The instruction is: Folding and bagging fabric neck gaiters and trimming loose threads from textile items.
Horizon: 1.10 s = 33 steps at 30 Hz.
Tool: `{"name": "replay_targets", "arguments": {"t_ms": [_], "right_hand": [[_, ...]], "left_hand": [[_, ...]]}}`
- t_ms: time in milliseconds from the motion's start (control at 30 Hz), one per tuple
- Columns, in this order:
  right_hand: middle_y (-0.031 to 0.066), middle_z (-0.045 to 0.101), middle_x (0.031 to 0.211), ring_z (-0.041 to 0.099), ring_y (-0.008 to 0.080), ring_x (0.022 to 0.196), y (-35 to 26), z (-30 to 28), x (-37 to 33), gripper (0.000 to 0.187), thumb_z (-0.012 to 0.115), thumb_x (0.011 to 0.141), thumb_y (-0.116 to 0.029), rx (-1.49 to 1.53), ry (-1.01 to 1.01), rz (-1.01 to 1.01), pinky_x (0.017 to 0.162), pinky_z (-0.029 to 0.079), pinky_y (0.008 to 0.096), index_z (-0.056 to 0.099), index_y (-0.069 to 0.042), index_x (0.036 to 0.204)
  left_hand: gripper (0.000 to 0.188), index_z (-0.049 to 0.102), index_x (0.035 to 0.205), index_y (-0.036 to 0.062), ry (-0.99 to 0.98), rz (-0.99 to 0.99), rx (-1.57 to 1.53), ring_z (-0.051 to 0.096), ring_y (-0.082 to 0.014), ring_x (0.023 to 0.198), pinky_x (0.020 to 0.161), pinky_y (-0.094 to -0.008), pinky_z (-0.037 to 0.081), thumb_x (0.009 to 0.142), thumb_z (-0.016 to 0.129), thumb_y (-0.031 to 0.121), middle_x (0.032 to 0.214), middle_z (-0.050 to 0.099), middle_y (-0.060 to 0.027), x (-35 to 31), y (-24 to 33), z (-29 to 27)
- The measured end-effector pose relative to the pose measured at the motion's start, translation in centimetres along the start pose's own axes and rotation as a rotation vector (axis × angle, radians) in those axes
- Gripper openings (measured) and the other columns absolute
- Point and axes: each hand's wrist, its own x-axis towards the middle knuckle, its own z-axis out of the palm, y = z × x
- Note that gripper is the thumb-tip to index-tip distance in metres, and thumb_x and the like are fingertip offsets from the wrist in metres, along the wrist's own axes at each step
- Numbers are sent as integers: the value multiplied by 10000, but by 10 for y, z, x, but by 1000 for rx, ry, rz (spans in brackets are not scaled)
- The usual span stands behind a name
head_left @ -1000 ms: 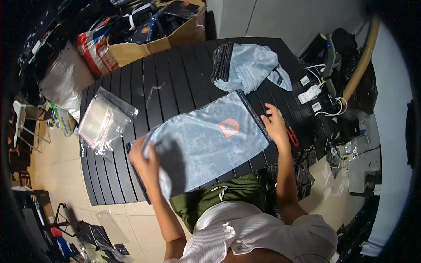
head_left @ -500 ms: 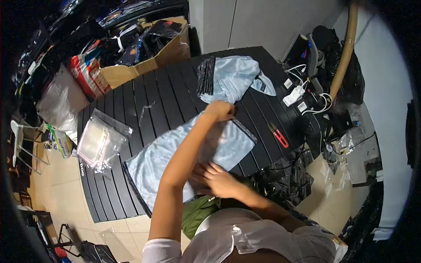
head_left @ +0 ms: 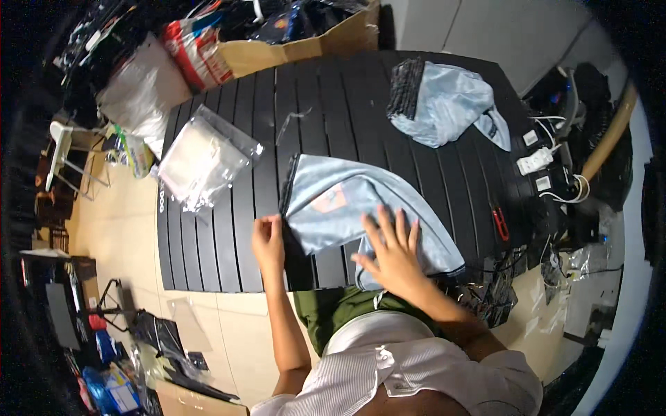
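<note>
The right hand (head_left: 394, 251) lies open, fingers spread flat on a folded light-blue garment (head_left: 361, 208) at the near edge of the black slatted desk (head_left: 229, 236); the left hand (head_left: 268, 239) pinches its left edge (bare slats beyond, toward clear plastic bags (head_left: 201, 161)).

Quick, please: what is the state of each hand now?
Left hand: closed, pinching the edge of the light blue garment.
Right hand: open, pressed flat on the same garment.
</note>
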Motion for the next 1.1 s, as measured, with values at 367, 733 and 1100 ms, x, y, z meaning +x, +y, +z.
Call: {"name": "replay_targets", "arguments": {"t_ms": [367, 733, 1100], "right_hand": [[146, 260, 1436, 217, 397, 1313, 135, -49, 52, 662, 567, 806, -434, -59, 279, -165, 1068, 147, 502, 365, -123, 1355], [161, 396, 1326, 356, 351, 1226, 159, -23, -19, 462, 563, 860, -266, -194, 370, 140, 1020, 257, 447, 452, -108, 1280], [102, 536, 828, 513, 217, 752, 275, 0, -86, 429, 638, 813, -398, 146, 408, 672, 703, 426, 332, 556, -17, 993]], "left_hand": [[138, 516, 853, 149, 37, -354, -287, 301, 10, 505, 448, -160, 218, 899, 555, 272, 600, 370, 108, -24, 10, -46], [197, 543, 972, -11, -292, -655, -688, 597, -141, 797, 724, -274, 480, 838, 591, 124, 897, 614, -71, -45, 45, -42], [279, 512, 1121, 35, -431, -718, -862, 585, -114, 911, 778, -273, 493, 925, 479, 231, 1018, 594, -46, -80, 84, -15]]}}
